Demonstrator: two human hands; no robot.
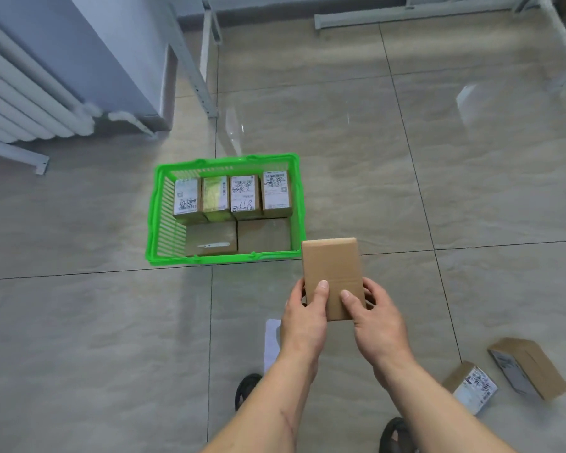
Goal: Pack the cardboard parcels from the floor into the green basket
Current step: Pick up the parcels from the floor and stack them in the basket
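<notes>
A plain brown cardboard parcel (331, 269) is held in the air just right of and nearer than the green basket (153, 220). My left hand (306, 313) grips its lower left edge and my right hand (374, 317) grips its lower right, thumbs on top. The basket stands on the tiled floor and holds several parcels: a back row of labelled ones standing upright (232, 196) and two plain ones lying flat in front (239, 237). Two more parcels lie on the floor at lower right, one with a white label (471, 385) and a larger one (530, 367).
A white sheet of paper (272, 341) lies on the floor under my left arm. My dark shoes (247, 389) show at the bottom. A white radiator (23, 99) and grey metal frame legs (206, 60) stand behind the basket.
</notes>
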